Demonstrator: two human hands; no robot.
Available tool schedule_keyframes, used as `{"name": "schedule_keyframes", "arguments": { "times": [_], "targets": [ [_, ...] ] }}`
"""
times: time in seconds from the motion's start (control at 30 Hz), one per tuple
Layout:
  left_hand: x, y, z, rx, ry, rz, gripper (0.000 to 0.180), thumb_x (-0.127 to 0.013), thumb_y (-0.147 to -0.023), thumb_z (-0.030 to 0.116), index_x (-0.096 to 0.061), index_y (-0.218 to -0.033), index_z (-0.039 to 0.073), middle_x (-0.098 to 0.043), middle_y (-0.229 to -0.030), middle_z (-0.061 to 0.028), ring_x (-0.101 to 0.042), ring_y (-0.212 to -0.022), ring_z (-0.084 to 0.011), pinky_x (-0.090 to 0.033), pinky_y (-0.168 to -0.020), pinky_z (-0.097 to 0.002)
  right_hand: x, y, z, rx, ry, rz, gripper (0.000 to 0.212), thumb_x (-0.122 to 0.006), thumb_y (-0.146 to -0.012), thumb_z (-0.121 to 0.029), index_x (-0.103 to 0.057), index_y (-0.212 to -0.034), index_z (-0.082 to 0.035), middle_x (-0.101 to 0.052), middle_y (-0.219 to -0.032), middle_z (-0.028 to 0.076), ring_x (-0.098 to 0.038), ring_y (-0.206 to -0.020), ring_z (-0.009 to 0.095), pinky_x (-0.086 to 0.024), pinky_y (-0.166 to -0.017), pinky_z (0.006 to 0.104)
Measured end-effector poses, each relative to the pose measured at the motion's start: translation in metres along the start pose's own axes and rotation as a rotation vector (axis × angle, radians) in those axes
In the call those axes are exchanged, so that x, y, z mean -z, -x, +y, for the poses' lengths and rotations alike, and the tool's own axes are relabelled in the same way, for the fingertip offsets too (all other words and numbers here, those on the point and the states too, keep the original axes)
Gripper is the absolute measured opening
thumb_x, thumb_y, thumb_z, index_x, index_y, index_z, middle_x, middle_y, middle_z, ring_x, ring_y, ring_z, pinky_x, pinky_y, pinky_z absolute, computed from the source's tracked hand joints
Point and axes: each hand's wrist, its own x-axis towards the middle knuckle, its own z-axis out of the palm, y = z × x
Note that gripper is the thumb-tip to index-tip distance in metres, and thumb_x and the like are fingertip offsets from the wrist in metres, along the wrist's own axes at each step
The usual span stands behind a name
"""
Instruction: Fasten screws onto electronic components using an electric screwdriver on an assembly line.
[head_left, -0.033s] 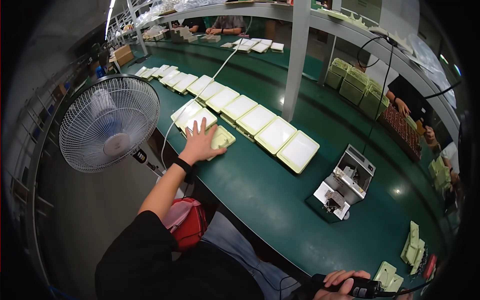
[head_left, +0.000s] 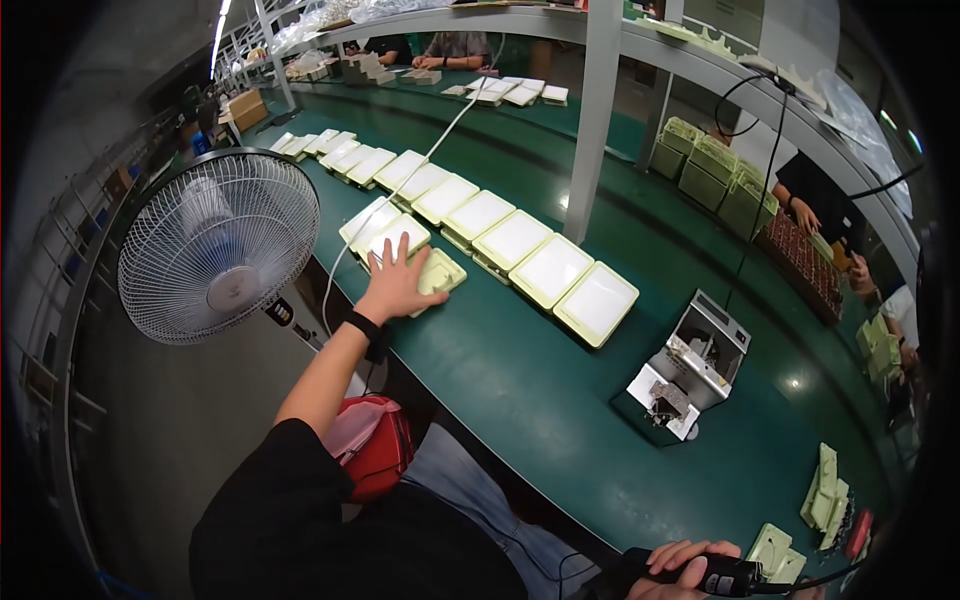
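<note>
My left hand is spread over pale green plastic housings at the table's near edge. Its fingertips rest on a white-faced housing, and the palm and thumb lie over an open-backed green housing. The fingers are apart and grip nothing. At the lower right my right hand is wrapped round a black corded electric screwdriver; its tip cannot be made out. Just beyond the screwdriver lie loose green plastic parts.
A row of white-faced housings crosses the green table. Right of centre stands a metal screw feeder. A fan is at left, a grey post rises behind the row, and a white cable crosses it. Co-workers sit beyond.
My left hand has shifted slightly left and toward me, and the housings under it have slid the same way. My right hand and the screwdriver have not visibly moved.
</note>
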Motion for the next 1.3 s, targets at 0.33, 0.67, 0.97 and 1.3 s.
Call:
{"name": "schedule_keyframes", "arguments": {
  "times": [0.33, 0.67, 0.97, 1.3],
  "targets": [
    [0.013, 0.001, 0.040, -0.237, -0.063, 0.318, 0.068, -0.074, -0.088, 0.031, -0.047, -0.147, 0.012, -0.039, -0.156, -0.0212, -0.040, -0.139, -0.0439, -0.039, -0.108, -0.0578, -0.001, -0.007, 0.005, -0.005, 0.046, 0.045, 0.030, -0.074, -0.095, -0.019, -0.054, -0.114, -0.009, -0.056, -0.068, 0.010, -0.050, -0.052, 0.020, -0.047, -0.050, 0.0334],
    [0.097, 0.149, 0.342, -1.684, 0.666, -0.563, 0.044, -0.069, -0.090, 0.020, -0.059, -0.129, 0.003, -0.063, -0.124, -0.0164, -0.059, -0.115, -0.0339, -0.048, -0.100, -0.0428, 0.026, 0.028, -0.054, 0.235, 0.174, 0.092, 0.048, -0.080, -0.091, -0.030, -0.041, -0.106, -0.007, -0.051, -0.062, 0.004, -0.048, -0.045, 0.015, -0.044, -0.044, 0.0297],
    [0.084, 0.244, 0.602, -1.708, 0.863, 0.099, 0.076, -0.073, -0.086, 0.035, -0.045, -0.144, -0.005, -0.058, -0.133, -0.0192, -0.054, -0.127, -0.0335, -0.042, -0.111, -0.0468, 0.028, 0.085, -0.116, 0.337, 0.334, 0.102, 0.041, -0.078, -0.093, -0.022, -0.043, -0.104, -0.005, -0.057, -0.064, 0.007, -0.054, -0.049, 0.017, -0.050, -0.049, 0.0331],
    [0.089, 0.182, 0.364, -1.656, 0.433, 0.111, 0.074, -0.070, -0.086, 0.054, -0.056, -0.133, -0.001, -0.058, -0.136, -0.0151, -0.053, -0.127, -0.0332, -0.046, -0.104, -0.0486, 0.016, 0.012, -0.093, 0.350, 0.186, -0.190, 0.043, -0.078, -0.092, -0.022, -0.042, -0.104, -0.004, -0.055, -0.060, 0.006, -0.053, -0.044, 0.020, -0.051, -0.046, 0.0340]
  ]
}}
